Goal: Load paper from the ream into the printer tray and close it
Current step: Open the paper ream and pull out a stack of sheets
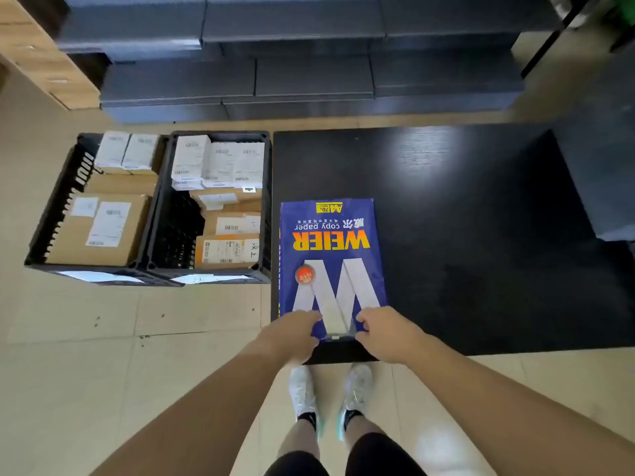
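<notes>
A blue ream of copy paper [330,255] with a yellow "WEIER" print lies flat on a low black table [464,235], near its left front corner. My left hand [292,333] grips the ream's near left corner, fingers curled over the edge. My right hand [385,329] grips the near right corner the same way. The wrapper looks whole on top; the near end is hidden by my hands. No printer or tray shows in the head view.
Two black plastic crates [151,259] full of cardboard parcels stand on the tiled floor left of the table. Stacked dark boxes [309,77] line the back. A dark block [604,187] sits at the table's right edge. My feet stand just before the table.
</notes>
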Available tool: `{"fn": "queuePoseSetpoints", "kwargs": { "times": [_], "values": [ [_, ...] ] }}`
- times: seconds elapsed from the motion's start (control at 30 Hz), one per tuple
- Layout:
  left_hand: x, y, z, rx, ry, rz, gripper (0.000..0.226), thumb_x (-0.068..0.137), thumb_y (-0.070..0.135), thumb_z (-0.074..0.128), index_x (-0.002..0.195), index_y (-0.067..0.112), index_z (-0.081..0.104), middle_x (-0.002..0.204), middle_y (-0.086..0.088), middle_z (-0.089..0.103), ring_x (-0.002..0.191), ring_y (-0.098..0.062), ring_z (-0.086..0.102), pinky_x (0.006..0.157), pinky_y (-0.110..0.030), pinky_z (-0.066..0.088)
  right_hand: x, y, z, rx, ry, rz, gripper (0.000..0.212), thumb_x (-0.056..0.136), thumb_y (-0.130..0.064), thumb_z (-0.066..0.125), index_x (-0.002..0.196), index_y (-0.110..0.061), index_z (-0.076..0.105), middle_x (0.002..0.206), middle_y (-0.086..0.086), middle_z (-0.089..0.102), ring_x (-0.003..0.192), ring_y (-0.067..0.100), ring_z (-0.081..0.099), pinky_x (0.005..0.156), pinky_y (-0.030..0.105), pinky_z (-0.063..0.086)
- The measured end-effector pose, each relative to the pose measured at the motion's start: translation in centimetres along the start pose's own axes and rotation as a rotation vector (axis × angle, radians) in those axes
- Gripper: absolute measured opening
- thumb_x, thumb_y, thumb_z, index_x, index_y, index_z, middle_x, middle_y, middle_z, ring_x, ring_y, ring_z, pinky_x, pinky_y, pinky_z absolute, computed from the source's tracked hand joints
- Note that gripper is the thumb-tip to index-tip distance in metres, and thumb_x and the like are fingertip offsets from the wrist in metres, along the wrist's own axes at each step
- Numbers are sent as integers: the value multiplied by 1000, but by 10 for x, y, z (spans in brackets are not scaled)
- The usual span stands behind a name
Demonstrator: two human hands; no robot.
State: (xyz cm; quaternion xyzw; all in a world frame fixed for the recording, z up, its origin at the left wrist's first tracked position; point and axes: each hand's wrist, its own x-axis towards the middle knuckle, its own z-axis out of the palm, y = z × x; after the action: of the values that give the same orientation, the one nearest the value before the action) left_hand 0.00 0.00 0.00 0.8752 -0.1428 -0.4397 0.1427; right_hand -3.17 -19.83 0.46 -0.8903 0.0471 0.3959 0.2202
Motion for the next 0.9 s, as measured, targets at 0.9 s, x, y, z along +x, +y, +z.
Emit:
{"fn": "queuePoseSetpoints", "kwargs": {
  "times": [0.9],
  "values": [
    [41, 10, 41, -27, 359, 54, 32, 95, 20, 56, 127, 22, 56, 117, 0, 58, 109, -24, 52, 84, -43, 47, 44, 9, 34, 157, 274, -108, 8, 94, -17, 58, 92, -15, 65, 93, 0, 57, 82, 21, 58, 75, 39, 54]
  ]
}}
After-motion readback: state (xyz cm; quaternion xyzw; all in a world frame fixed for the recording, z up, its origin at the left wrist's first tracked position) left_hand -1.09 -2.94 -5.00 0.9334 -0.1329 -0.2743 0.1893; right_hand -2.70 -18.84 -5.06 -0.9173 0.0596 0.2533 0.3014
